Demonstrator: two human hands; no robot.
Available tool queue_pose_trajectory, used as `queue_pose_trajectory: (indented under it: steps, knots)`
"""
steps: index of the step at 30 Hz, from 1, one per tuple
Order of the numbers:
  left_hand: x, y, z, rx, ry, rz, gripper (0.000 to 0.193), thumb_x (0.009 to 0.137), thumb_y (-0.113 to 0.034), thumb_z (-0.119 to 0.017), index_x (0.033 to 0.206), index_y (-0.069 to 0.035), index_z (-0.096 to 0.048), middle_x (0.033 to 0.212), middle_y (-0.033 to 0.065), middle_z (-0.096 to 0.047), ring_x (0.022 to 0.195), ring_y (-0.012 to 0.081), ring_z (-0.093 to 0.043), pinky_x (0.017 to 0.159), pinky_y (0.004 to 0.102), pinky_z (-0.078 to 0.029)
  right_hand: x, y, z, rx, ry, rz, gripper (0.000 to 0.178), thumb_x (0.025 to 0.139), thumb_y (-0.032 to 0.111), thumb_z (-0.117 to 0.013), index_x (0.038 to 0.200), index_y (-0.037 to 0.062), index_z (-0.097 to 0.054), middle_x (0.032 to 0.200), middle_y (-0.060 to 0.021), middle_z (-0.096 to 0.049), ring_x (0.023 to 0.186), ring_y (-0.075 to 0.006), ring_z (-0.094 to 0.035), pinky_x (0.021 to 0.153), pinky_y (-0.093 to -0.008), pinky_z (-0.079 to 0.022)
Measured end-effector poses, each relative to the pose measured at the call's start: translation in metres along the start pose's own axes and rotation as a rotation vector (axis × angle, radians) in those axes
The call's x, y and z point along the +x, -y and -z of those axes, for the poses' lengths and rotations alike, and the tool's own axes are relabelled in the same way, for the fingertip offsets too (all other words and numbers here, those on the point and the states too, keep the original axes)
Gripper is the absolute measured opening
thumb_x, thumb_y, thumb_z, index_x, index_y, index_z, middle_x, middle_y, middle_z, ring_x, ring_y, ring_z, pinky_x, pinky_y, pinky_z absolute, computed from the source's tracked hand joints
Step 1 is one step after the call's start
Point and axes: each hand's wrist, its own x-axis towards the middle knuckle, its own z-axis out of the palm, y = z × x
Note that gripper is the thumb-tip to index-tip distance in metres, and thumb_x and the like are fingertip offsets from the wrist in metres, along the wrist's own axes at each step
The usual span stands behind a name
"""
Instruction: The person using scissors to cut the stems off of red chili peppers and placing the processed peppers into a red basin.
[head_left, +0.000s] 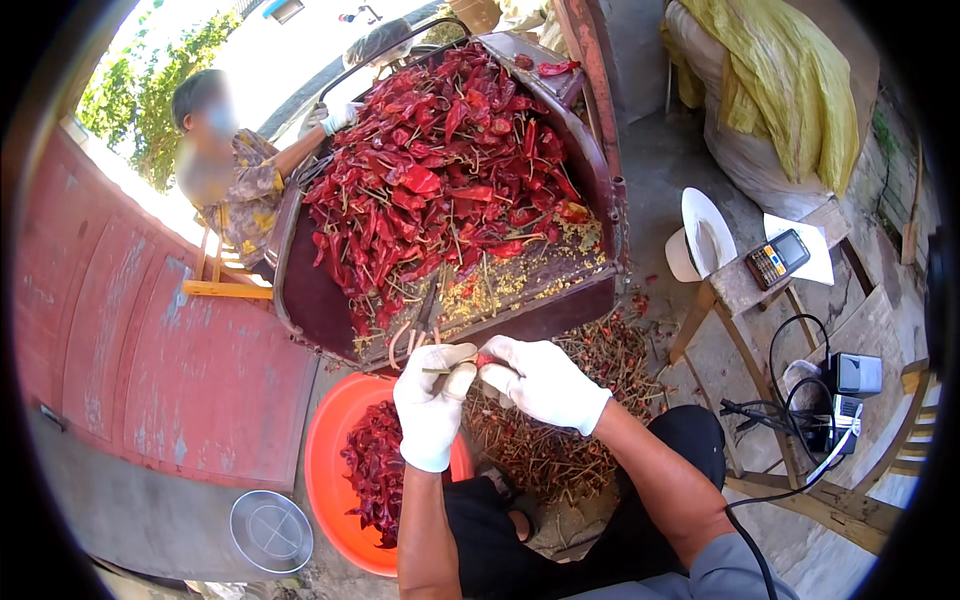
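Observation:
Both my hands wear white gloves and meet in front of the cart's near edge. My left hand (430, 410) is closed in a pinch on the pale stem end of a dried red chili pepper (485, 360). My right hand (545, 380) pinches the red part of the same pepper, most of it hidden by the glove fingers. Just beyond my left hand, scissors (405, 340) with pinkish handles lie at the cart's edge. A big heap of dried chili peppers (430, 160) fills the maroon metal cart (560, 315), with yellow seeds spread over its near floor.
An orange tub (325, 470) below my left hand holds red peppers. Plucked stems (560, 440) cover the ground by my feet. A round sieve (271, 531) lies lower left. At right stand a wooden bench (735, 285), a handheld device (778, 258) and cables. Another person (240, 190) sits far left.

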Motion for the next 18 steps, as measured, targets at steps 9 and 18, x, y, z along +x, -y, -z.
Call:
queue_pose_trajectory:
  steps: [9,18]
  knots:
    - [-0.008,0.008,-0.005,-0.354,-0.062,0.199,0.015,0.089,-0.012,-0.072,0.097,0.001,-0.071,0.086,0.0050,-0.068,0.079,0.0115,-0.061,0.077,0.0252,-0.046,-0.003,0.009,-0.003,0.170,-0.036,-0.009,0.020,0.099,0.025,-0.061,0.097,0.0057,-0.063,0.068,-0.0040,-0.062,0.057,-0.0112,-0.059,0.054,-0.0292,-0.046]
    - [-0.002,-0.008,-0.021,-1.169,0.203,0.463,0.023,0.092,-0.020,-0.070,0.101,0.001,-0.064,0.086,0.0098,-0.069,0.078,0.0211,-0.067,0.076,0.0334,-0.054,-0.002,-0.004,-0.009,1.366,0.148,-0.246,0.017,0.101,0.021,-0.059,0.094,0.0061,-0.062,0.068,0.0007,-0.057,0.046,-0.0074,-0.043,0.045,-0.0243,-0.036]
